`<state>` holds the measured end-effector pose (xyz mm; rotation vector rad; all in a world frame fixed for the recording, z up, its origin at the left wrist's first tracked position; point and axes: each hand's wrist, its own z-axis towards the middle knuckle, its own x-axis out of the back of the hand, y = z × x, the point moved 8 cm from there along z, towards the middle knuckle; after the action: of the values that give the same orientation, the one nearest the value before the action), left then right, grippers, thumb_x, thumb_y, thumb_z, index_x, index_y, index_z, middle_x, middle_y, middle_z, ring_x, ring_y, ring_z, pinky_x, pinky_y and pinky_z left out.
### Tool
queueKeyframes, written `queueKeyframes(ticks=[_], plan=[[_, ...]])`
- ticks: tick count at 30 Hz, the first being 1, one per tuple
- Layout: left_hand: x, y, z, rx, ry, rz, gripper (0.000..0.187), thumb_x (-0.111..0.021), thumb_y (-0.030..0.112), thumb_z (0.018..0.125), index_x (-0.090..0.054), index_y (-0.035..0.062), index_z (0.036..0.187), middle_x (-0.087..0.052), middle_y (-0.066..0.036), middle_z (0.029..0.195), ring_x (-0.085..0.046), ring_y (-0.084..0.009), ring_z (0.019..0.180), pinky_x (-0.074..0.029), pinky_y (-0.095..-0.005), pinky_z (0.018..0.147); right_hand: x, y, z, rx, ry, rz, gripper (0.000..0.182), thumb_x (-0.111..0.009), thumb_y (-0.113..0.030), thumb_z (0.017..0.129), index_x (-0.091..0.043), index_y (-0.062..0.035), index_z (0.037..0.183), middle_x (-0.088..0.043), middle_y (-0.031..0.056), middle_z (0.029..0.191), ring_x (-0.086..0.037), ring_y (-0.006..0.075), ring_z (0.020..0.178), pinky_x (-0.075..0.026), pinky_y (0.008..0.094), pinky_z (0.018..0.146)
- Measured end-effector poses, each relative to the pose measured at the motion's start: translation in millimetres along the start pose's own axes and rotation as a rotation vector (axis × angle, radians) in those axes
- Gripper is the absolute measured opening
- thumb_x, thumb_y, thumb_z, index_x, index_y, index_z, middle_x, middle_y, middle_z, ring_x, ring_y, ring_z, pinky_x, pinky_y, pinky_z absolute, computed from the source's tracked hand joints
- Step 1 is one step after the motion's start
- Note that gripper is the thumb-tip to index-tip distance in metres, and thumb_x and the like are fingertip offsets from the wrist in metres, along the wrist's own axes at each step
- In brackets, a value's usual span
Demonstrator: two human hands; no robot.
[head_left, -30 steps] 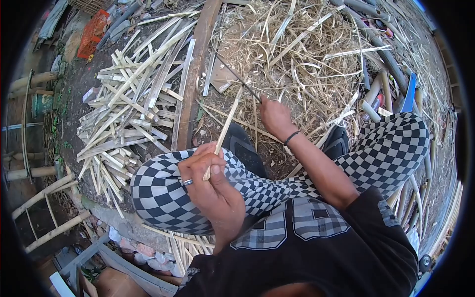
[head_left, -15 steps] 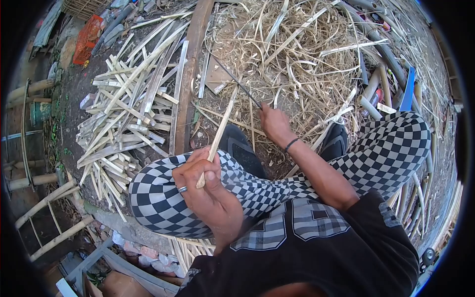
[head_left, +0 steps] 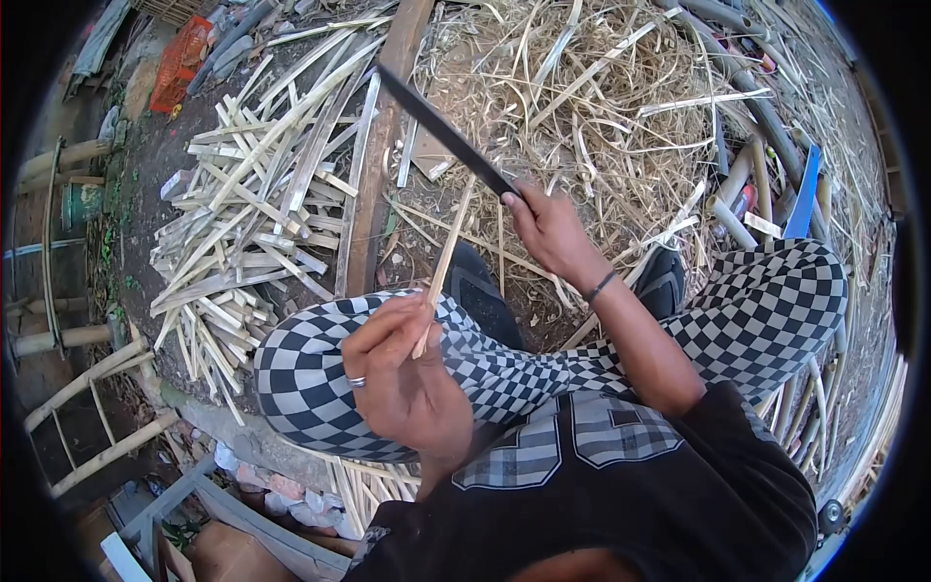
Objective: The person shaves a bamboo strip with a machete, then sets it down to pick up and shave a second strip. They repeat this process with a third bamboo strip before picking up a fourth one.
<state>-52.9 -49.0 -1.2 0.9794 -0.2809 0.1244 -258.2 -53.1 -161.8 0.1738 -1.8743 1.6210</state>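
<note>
My left hand (head_left: 402,373), with a ring on one finger, pinches the near end of a pale bamboo strip (head_left: 449,252) over my left knee. The strip points forward and away from me. My right hand (head_left: 551,233) is wrapped round the handle of a long dark-bladed knife (head_left: 441,128). Its blade slants up and left, its broad side showing, and overlaps the wooden beam at its tip. In this view the far end of the strip lies just below the blade. The knife's handle is mostly hidden in my fist.
A heap of split bamboo strips (head_left: 242,209) lies left of a long wooden beam (head_left: 373,184). Curly shavings (head_left: 601,126) cover the ground ahead. At right are a blue saw blade (head_left: 802,194) and bamboo poles (head_left: 739,175). An orange crate (head_left: 180,63) stands far left.
My right hand has moved slightly right and up, and the knife has turned from edge-on to broadside. My left hand has turned a little, shifting the bamboo strip slightly.
</note>
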Motion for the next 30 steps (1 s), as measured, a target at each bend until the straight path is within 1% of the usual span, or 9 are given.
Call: queueKeyframes(ticks=[1, 3, 4, 6, 9, 19, 21, 27, 30], plan=[[-1.7, 2.0, -0.1, 0.006, 0.005, 0.007, 0.011, -0.065, -0.007, 0.089, -0.060, -0.0097, 0.099, -0.063, -0.020, 0.099, -0.068, -0.0341, 0.098, -0.058, -0.0393, 0.087, 9.2, -39.0, -13.7, 0.072, -0.045, -0.088, 0.020, -0.053, -0.023, 0.101, -0.058, -0.0032, 0.103, -0.060, 0.0148, 0.062, -0.061, 0.0332, 0.053, -0.046, 0.0416, 0.051], [0.0, -7.2, -1.1, 0.197, 0.149, -0.244, 0.013, -0.069, -0.011, 0.084, -0.061, -0.0084, 0.095, -0.063, -0.018, 0.094, -0.068, -0.0334, 0.095, -0.060, -0.0375, 0.082, 21.2, -82.8, -31.7, 0.198, -0.052, -0.101, 0.017, -0.057, -0.021, 0.099, -0.058, -0.0043, 0.101, -0.060, 0.0172, 0.066, -0.060, 0.0388, 0.058, -0.046, 0.0448, 0.053], [0.9, -8.6, -1.1, 0.200, 0.150, -0.240, 0.013, -0.069, -0.011, 0.084, -0.061, -0.0084, 0.095, -0.063, -0.018, 0.094, -0.068, -0.0334, 0.095, -0.060, -0.0375, 0.082, 28.7, -101.6, -40.1, 0.220, -0.063, -0.082, 0.015, -0.060, -0.020, 0.097, -0.058, -0.0051, 0.100, -0.060, 0.0159, 0.066, -0.060, 0.0373, 0.057, -0.046, 0.0444, 0.052], [-1.4, 1.7, 1.5, 0.032, 0.071, -0.138, 0.016, -0.071, -0.015, 0.080, -0.062, -0.0071, 0.091, -0.063, -0.018, 0.091, -0.069, -0.0316, 0.093, -0.060, -0.0347, 0.078, 43.9, -128.3, -54.0, 0.243, -0.070, -0.067, 0.014, -0.062, -0.019, 0.095, -0.057, -0.0059, 0.099, -0.060, 0.0147, 0.066, -0.060, 0.0359, 0.057, -0.046, 0.0439, 0.052], [1.2, 3.5, 0.5, 0.007, 0.063, -0.016, 0.017, -0.071, -0.017, 0.078, -0.063, -0.0069, 0.089, -0.064, -0.018, 0.092, -0.069, -0.0317, 0.092, -0.060, -0.0354, 0.078, 50.3, -149.0, -70.7, 0.300, -0.115, -0.112, 0.015, -0.069, -0.011, 0.088, -0.057, -0.0070, 0.096, -0.059, 0.0092, 0.071, -0.061, 0.0293, 0.055, -0.045, 0.0387, 0.048], [-0.5, 6.1, -3.0, -0.050, 0.045, -0.095, 0.020, -0.069, -0.022, 0.073, -0.063, -0.0073, 0.085, -0.065, -0.019, 0.090, -0.069, -0.0337, 0.091, -0.062, -0.0364, 0.074, 39.1, -123.2, -72.0, 0.220, -0.043, -0.188, 0.016, -0.068, -0.012, 0.090, -0.054, -0.0063, 0.092, -0.059, 0.0106, 0.068, -0.061, 0.0315, 0.054, -0.045, 0.0409, 0.047], [-4.6, 5.2, -1.5, -0.008, 0.019, -0.080, 0.012, -0.067, -0.017, 0.082, -0.062, -0.0074, 0.087, -0.064, -0.016, 0.090, -0.069, -0.0295, 0.092, -0.059, -0.0341, 0.081, 43.2, -123.4, -71.9, 0.235, -0.054, -0.177, 0.015, -0.067, -0.014, 0.091, -0.053, -0.0065, 0.092, -0.059, 0.0111, 0.068, -0.061, 0.0320, 0.054, -0.045, 0.0414, 0.047], [0.5, 4.8, -1.3, -0.012, 0.021, -0.007, 0.011, -0.068, -0.016, 0.082, -0.061, -0.0089, 0.087, -0.064, -0.016, 0.091, -0.068, -0.0297, 0.092, -0.059, -0.0334, 0.081, 26.8, -99.8, -57.0, 0.151, -0.037, -0.137, 0.015, -0.065, -0.015, 0.094, -0.052, -0.0079, 0.097, -0.059, 0.0135, 0.064, -0.062, 0.0361, 0.055, -0.046, 0.0460, 0.049], [0.3, 2.3, 1.3, -0.021, 0.022, -0.020, 0.012, -0.068, -0.016, 0.083, -0.060, -0.0088, 0.088, -0.064, -0.017, 0.092, -0.068, -0.0298, 0.092, -0.060, -0.0341, 0.081, 35.4, -112.7, -63.2, 0.194, -0.048, -0.085, 0.015, -0.064, -0.016, 0.094, -0.051, -0.0077, 0.095, -0.060, 0.0146, 0.064, -0.062, 0.0372, 0.056, -0.046, 0.0462, 0.048]])
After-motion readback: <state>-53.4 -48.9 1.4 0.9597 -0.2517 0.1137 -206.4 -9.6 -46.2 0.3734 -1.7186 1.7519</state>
